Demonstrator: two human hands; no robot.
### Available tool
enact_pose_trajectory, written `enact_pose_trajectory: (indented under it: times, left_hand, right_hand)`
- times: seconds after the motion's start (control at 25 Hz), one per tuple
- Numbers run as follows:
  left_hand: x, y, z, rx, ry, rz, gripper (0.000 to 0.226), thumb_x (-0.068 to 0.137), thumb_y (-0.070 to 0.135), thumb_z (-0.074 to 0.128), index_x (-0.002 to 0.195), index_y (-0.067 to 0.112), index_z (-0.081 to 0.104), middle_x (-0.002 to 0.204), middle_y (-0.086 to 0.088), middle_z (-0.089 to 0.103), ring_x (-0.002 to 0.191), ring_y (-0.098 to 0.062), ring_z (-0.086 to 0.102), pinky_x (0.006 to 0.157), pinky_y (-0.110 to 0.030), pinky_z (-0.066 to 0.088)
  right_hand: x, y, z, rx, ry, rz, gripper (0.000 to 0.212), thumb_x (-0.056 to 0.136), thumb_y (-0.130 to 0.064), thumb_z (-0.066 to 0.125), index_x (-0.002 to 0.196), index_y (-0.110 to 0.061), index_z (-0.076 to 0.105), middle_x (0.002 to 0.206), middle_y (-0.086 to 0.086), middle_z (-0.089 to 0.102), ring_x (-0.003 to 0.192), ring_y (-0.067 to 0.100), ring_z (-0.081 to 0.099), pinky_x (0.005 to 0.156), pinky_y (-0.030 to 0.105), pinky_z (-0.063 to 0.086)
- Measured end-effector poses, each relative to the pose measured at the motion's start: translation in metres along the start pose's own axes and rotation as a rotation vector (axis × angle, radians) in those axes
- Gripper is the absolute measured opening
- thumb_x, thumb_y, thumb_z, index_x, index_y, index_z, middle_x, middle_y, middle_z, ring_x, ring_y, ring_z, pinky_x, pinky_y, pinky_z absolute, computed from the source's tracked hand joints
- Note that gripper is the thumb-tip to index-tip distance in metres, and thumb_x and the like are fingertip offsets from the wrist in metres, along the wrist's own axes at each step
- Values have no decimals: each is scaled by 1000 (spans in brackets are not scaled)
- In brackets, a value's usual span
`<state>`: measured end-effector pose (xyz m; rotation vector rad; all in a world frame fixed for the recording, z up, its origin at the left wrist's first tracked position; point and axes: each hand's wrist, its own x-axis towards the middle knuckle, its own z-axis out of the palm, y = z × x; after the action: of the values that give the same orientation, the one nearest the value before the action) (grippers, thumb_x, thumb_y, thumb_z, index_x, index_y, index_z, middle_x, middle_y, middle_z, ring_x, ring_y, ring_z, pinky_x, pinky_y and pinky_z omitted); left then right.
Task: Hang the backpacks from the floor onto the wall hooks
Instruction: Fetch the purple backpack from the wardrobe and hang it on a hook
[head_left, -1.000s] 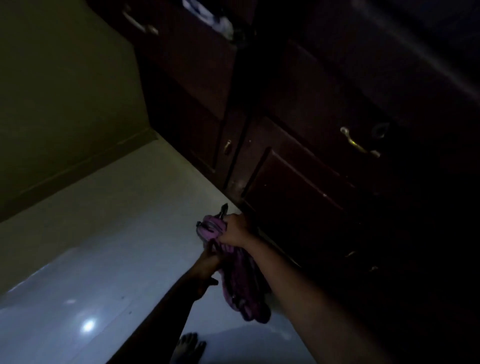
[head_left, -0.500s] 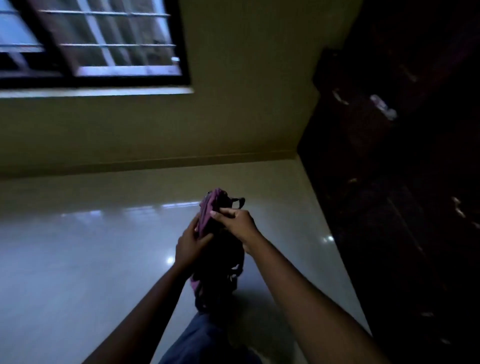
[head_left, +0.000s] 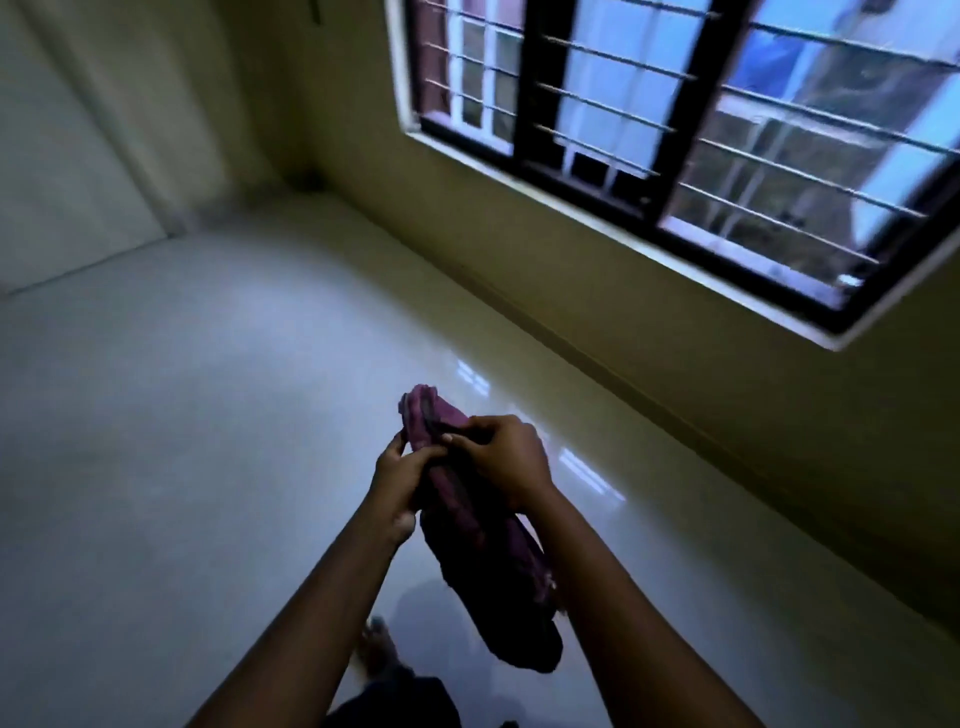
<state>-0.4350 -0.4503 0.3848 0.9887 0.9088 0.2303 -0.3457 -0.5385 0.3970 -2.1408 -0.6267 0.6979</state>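
A: What sits closest to the camera?

B: Two bare forearms reach forward from the bottom edge. Between them hangs a backpack (head_left: 483, 551), soft purple fabric, limp and crumpled into a long drooping shape, held in the air above the floor (head_left: 182, 415). Below it, a bare foot (head_left: 376, 644) stands on the tiles.

A: And the hands?

B: The left hand (head_left: 397, 486) clasps the bag's left side near the top, fingers curled shut into the cloth. The right hand (head_left: 506, 462) comes over from the other side, knuckles up, fingers pinched closed on the upper fold. Both wrists bend slightly inward.

A: The floor itself?

B: Smooth, glossy pale tile, mirroring patches of light near its right edge.

A: Farther back?

B: A matte yellowish wall (head_left: 649, 322) meets the floor's right edge along a low skirting. Set in it is a window (head_left: 675, 130) with a dark frame and thin horizontal metal bars. At the far left stands a pale flat panel, perhaps a door (head_left: 62, 156); I cannot tell.
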Motion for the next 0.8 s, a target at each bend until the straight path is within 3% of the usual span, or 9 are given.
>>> enact_pose_trajectory:
  times: [0.08, 0.2, 0.36, 0.44, 0.52, 0.64, 0.8]
  left_hand:
    - [22, 32, -46, -131, 27, 7, 43, 85, 5, 59, 127, 12, 53, 95, -10, 68, 83, -26, 65, 67, -33, 55]
    - [49, 72, -101, -228, 6, -54, 36, 88, 18, 56, 125, 19, 54, 97, -8, 64, 89, -24, 60, 74, -35, 52]
    - [96, 113, -176, 12, 191, -15, 42, 93, 17, 51, 134, 19, 46, 113, -4, 60, 104, -22, 56, 96, -41, 45]
    - [116, 132, -205, 188, 279, 120, 43, 93, 13, 51, 135, 21, 46, 132, -3, 55, 121, -20, 52, 107, -37, 39]
    - [139, 153, -229, 441, 300, 237, 46, 91, 13, 54, 134, 27, 47, 137, -2, 53, 127, -17, 50, 111, -37, 38]
    - [194, 206, -264, 809, 281, 335, 44, 90, 14, 56, 133, 24, 50, 132, 0, 58, 121, -15, 54, 107, -33, 40]
    - [277, 313, -303, 1005, 233, 373, 18, 88, 16, 59, 103, 14, 69, 101, -4, 71, 84, -1, 61, 75, -16, 43]
  right_hand:
    - [41, -34, 30, 57, -97, -57, 25, 82, -40, 65, 92, -19, 75, 76, -4, 71, 68, 7, 62, 62, 22, 48]
    - [97, -85, 73, 259, -201, -50, 24, 84, -31, 67, 101, -16, 74, 88, -3, 72, 79, 8, 65, 74, 20, 50]
    - [183, -128, 146, 141, -403, -32, 25, 84, -26, 67, 97, -5, 74, 85, 7, 69, 79, 17, 64, 88, 36, 55]
    - [212, -143, 174, 75, -493, -47, 25, 85, -26, 66, 97, -5, 74, 84, 8, 69, 76, 17, 63, 83, 31, 54]
    - [238, -165, 192, 23, -558, -121, 26, 86, -28, 64, 96, -6, 73, 80, 5, 67, 72, 12, 61, 68, 17, 48]
    - [300, -215, 214, 5, -647, -292, 27, 92, -29, 54, 98, -8, 70, 91, 12, 70, 75, 14, 61, 73, 20, 44]
    - [405, -294, 229, 79, -789, -507, 20, 96, -26, 48, 88, -17, 63, 88, 2, 64, 76, 17, 61, 83, 28, 46]
